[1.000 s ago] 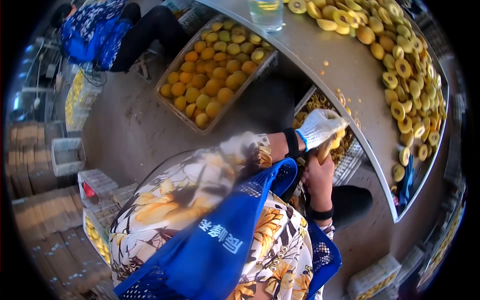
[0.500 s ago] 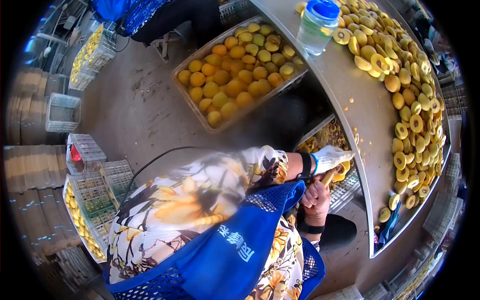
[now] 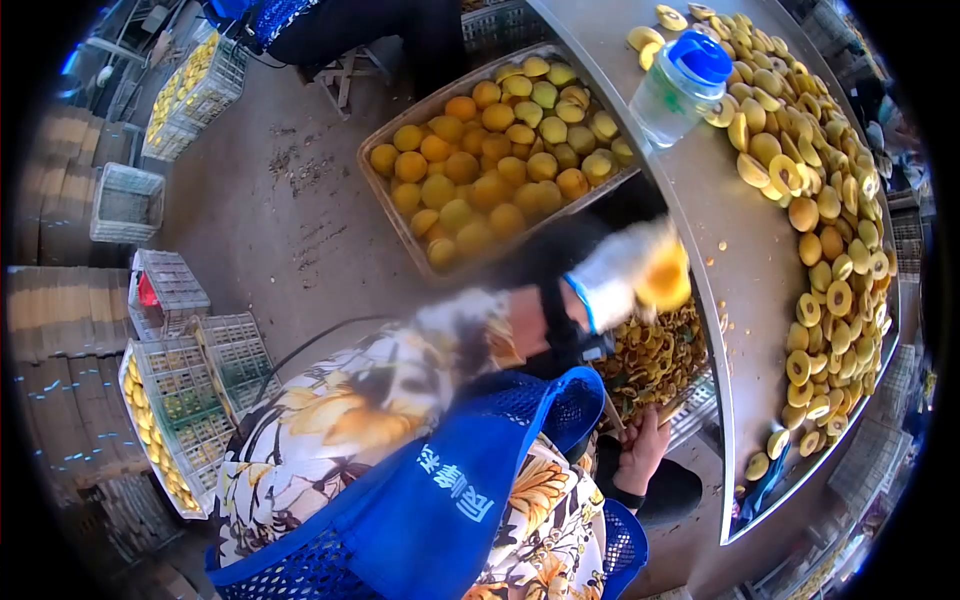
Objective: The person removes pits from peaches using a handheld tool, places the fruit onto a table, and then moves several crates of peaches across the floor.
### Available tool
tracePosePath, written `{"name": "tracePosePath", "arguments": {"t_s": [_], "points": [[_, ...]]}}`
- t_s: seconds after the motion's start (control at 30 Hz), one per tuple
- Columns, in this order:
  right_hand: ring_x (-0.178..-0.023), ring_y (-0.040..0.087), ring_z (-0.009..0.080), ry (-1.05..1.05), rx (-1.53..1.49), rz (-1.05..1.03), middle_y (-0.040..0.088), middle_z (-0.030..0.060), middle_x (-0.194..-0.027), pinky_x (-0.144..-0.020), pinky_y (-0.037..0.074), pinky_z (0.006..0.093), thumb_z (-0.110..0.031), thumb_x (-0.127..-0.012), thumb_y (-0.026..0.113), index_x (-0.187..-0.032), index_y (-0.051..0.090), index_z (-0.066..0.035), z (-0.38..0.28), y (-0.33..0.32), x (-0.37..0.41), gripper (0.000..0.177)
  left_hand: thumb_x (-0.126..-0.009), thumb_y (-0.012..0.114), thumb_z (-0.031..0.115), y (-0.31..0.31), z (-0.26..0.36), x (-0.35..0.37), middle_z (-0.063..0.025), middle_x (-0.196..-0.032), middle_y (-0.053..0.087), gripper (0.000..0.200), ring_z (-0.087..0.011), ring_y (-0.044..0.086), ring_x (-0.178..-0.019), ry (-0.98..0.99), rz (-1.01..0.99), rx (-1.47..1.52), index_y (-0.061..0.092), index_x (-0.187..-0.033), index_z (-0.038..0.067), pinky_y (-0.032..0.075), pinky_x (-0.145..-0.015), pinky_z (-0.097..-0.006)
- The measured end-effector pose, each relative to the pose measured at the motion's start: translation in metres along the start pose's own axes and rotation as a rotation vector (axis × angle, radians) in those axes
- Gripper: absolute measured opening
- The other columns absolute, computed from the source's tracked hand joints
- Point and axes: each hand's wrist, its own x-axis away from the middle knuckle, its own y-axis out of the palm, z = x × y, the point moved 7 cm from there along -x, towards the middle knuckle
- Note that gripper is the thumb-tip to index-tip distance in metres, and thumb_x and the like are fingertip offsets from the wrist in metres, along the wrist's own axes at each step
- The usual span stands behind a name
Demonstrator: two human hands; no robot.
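Observation:
My left hand, in a white glove, is blurred by motion beside the table edge. Its fingers are closed around a yellow peach. Lower down, my bare right hand is closed on a tan stick-like tool, whose working end I cannot make out. Between and below the hands is a crate of brownish fruit scraps. Many halved, pitted peaches lie along the far side of the metal table.
A large crate of whole peaches stands on the floor at upper middle. On the table is a water bottle with a blue lid. Stacked plastic crates stand at left. Another person's dark-clothed leg shows at the top.
My left hand has moved up and away from my right hand, carrying the peach. My right hand has dropped slightly, still gripping the tool. The view has shifted a little.

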Motion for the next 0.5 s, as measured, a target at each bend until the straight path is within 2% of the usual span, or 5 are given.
{"name": "tracePosePath", "arguments": {"t_s": [0.2,0.3,0.33,0.37,0.5], "points": [[-0.040,0.037,0.0068,0.078,0.030,-0.038,0.041,-0.0002,-0.058,-0.033,0.029,0.0201,-0.016,-0.088,0.054,-0.093,0.046,-0.006,0.021,0.031,-0.011,0.013,-0.092,0.046,0.042,-0.137,0.117,-0.041,-0.0133,-0.099,0.060,0.042,-0.0299,0.060,-0.085,0.428,0.042,0.018,0.050,-0.108,0.004,0.051,-0.062,-0.0479],[-0.039,0.037,0.0070,0.080,0.134,-0.064,0.041,0.0003,-0.057,-0.033,0.029,0.0207,-0.014,-0.087,0.054,-0.094,0.046,-0.005,0.018,0.039,-0.019,0.014,-0.093,0.047,0.035,-0.198,0.085,-0.060,-0.0129,-0.104,0.058,0.039,-0.0264,0.056,-0.098,0.219,0.208,0.264,0.048,-0.114,0.002,0.049,-0.079,-0.0432],[-0.039,0.037,0.0071,0.082,0.154,-0.060,0.041,0.0004,-0.057,-0.033,0.029,0.0209,-0.014,-0.087,0.054,-0.094,0.046,-0.004,0.018,0.041,-0.019,0.014,-0.092,0.050,0.031,-0.227,0.071,-0.074,-0.0124,-0.106,0.058,0.040,-0.0225,0.054,-0.100,0.263,0.297,0.140,0.049,-0.119,0.001,0.045,-0.084,-0.0346],[-0.039,0.037,0.0072,0.084,0.173,-0.057,0.041,0.0006,-0.057,-0.033,0.029,0.0211,-0.013,-0.086,0.054,-0.094,0.046,-0.004,0.019,0.044,-0.022,0.014,-0.091,0.052,0.028,-0.228,0.082,-0.065,-0.0132,-0.108,0.059,0.039,-0.0200,0.055,-0.097,0.544,0.341,-0.605,0.053,-0.116,-0.001,0.045,-0.081,-0.0311],[-0.039,0.038,0.0081,0.102,0.239,-0.055,0.042,0.0014,-0.056,-0.034,0.031,0.0224,-0.013,-0.085,0.053,-0.093,0.045,-0.003,0.025,0.046,-0.036,0.015,-0.086,0.057,0.032,-0.195,0.106,-0.047,-0.0124,-0.098,0.063,0.040,-0.0203,0.058,-0.088,0.703,0.475,-0.911,0.059,-0.109,-0.001,0.045,-0.076,-0.0292]]}}
